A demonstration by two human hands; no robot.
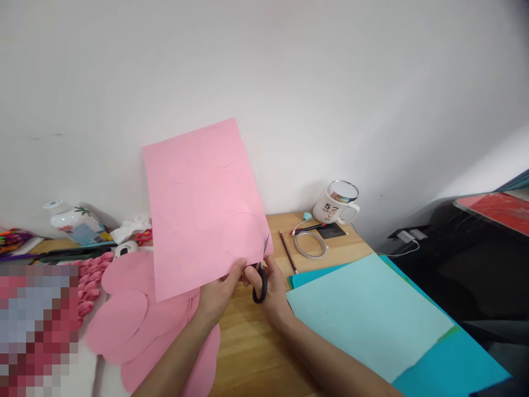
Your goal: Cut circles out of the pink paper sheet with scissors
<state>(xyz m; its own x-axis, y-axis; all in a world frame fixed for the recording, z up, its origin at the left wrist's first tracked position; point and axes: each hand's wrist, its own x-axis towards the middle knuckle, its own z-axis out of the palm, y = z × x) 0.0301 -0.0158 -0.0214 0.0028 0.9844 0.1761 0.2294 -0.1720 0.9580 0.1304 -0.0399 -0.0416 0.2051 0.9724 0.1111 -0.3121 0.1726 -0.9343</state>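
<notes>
A sheet of pink paper (198, 182) with faint circles drawn on it is held up, tilted, in front of the wall. My left hand (225, 286) pinches its lower edge, thumb in front. In my right hand (273, 292) are scissors with black handles (259, 286), the thumb through one loop. Their blades are at the sheet's lower right corner, beside a drawn circle; part of the blades is hidden by the paper. Below and left lie several cut pink paper rounds (119, 320), overlapping in a pile.
A white mug (336, 204), a coiled cable (309, 245) and a brown pencil (288, 251) are on the wooden table (248, 342). Light blue paper (363, 314) lies over darker blue sheets at right. A white bottle (76, 223) and pink braided yarn (88, 281) are at left.
</notes>
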